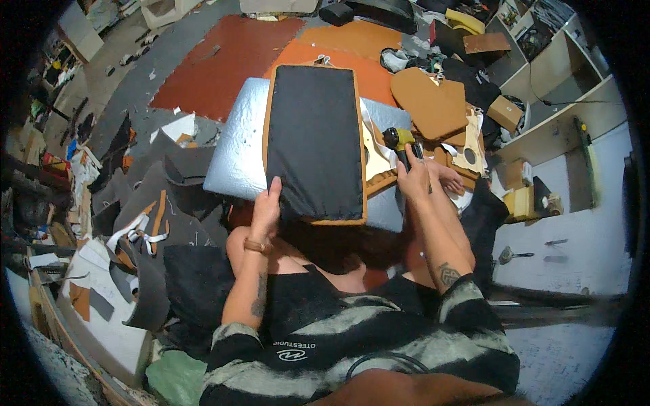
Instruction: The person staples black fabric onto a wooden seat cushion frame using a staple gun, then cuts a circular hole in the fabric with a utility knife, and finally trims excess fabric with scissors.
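So the black panel (pixel 315 142) is right in front of me, long side running away from my lap, over a silver foil-faced board (pixel 233 149) that sticks out on both sides of it. I can't tell if the panel sits flat on that board or is tipped up a bit.

My left hand (pixel 267 210) is clamped on the panel's near left corner area, thumb on the black face, fingers hidden underneath. I figure that's to steady it, and it leaves most of the face uncovered. My right hand (pixel 414 177) is wrapped round a yellow-and-black tool (pixel 404 139) just right of the panel, probably there so the tool can reach that long edge.

Tan edging (pixel 362 149) shows along the panel's sides, and a metal clip (pixel 323 60) sits at its far end.

Room-wise, left of the panel is the better side: bare foil, then grey scraps (pixel 189 166) further out. Right of the panel is tight, with cream cut-out pieces (pixel 472 152) and a rounded tan piece (pixel 430 101) crowding the tool. Beyond the panel's far left corner, a flat reddish-brown sheet (pixel 217 74) leaves plenty of low space.
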A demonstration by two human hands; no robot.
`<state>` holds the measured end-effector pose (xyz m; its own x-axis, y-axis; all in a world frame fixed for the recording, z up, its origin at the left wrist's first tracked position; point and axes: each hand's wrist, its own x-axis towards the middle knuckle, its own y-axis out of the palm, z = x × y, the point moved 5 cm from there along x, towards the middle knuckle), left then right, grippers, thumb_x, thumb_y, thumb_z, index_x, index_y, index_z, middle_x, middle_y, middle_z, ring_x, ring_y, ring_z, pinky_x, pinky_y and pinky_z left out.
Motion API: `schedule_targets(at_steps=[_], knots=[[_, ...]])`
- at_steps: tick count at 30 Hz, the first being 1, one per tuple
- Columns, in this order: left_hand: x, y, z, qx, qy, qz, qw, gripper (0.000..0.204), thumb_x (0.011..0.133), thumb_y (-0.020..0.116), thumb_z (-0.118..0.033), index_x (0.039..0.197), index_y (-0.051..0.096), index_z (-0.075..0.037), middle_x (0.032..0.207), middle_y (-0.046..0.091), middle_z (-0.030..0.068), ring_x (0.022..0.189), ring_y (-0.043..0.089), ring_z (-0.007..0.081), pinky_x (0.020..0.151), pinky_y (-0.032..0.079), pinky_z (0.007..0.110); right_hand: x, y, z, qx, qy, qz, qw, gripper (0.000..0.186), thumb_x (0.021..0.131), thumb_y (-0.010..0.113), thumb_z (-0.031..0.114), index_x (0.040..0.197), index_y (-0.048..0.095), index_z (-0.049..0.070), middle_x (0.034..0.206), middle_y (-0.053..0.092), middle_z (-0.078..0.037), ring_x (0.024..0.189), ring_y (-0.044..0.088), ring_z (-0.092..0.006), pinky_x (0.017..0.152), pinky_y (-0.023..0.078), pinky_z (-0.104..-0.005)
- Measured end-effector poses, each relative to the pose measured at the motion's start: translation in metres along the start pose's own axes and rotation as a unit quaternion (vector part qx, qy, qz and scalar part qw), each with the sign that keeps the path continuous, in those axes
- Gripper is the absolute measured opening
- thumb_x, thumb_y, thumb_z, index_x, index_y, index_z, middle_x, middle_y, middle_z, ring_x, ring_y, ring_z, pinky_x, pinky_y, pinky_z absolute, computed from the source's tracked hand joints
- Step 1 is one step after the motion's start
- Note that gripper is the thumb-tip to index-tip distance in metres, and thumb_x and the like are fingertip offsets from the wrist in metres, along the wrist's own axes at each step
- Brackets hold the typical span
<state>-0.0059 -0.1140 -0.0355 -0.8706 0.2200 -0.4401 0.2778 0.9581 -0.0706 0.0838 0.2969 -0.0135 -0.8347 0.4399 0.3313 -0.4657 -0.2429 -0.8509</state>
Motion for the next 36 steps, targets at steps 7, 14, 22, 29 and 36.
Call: schedule_targets(at_steps=[7,14,22,29,36], knots=[[-0.076,0.062,0.047,-0.232,-0.022,-0.055,0.971,0.067,0.113,0.039,-0.051,0.135,0.059,0.009,0.129,0.068,0.0154,0.119,0.064,0.0270,0.105,0.049,0.041,-0.003,-0.008,0.019,0.040,0.046,0.055,0.997,0.059,0.092,0.071,0.024,0.149,0.059,0.012,0.108,0.074,-0.025,0.107,0.067,-0.0438,0.097,0.052,-0.0505],[-0.072,0.068,0.020,-0.389,-0.046,0.146,0.908,0.055,0.111,0.052,-0.043,0.146,0.052,0.000,0.147,0.059,0.0122,0.134,0.057,0.0286,0.117,0.043,0.046,0.006,0.003,0.057,0.012,0.054,0.013,0.998,0.049,0.095,0.071,0.030,0.142,0.066,0.015,0.116,0.074,-0.022,0.113,0.063,-0.0418,0.100,0.050,-0.0508],[-0.073,0.079,0.005,-0.064,-0.136,0.150,0.977,0.064,0.107,0.054,-0.054,0.120,0.065,0.007,0.109,0.074,0.0143,0.092,0.074,0.0221,0.068,0.060,0.035,0.022,-0.007,0.020,0.129,-0.017,0.037,0.991,0.041,0.097,0.069,0.032,0.131,0.072,0.010,0.121,0.072,-0.022,0.114,0.066,-0.0420,0.100,0.052,-0.0493],[-0.057,-0.005,-0.075,0.284,0.308,-0.130,0.899,0.026,0.102,0.059,-0.017,0.117,0.072,-0.001,0.117,0.075,0.0195,0.104,0.071,0.0434,0.089,0.058,0.046,-0.073,-0.057,0.105,0.160,-0.217,0.052,0.962,0.043,0.088,0.077,0.017,0.130,0.071,0.014,0.141,0.064,-0.014,0.128,0.060,-0.0393,0.108,0.049,-0.0487],[-0.055,0.033,-0.063,0.578,0.425,0.160,0.678,0.070,0.089,0.062,-0.006,0.156,0.046,-0.013,0.168,0.038,0.0070,0.157,0.030,0.0344,0.126,0.021,0.064,-0.130,-0.045,0.135,0.117,-0.284,0.173,0.936,0.053,0.086,0.077,0.019,0.139,0.066,0.018,0.156,0.053,-0.011,0.148,0.042,-0.0394,0.121,0.033,-0.0609]])
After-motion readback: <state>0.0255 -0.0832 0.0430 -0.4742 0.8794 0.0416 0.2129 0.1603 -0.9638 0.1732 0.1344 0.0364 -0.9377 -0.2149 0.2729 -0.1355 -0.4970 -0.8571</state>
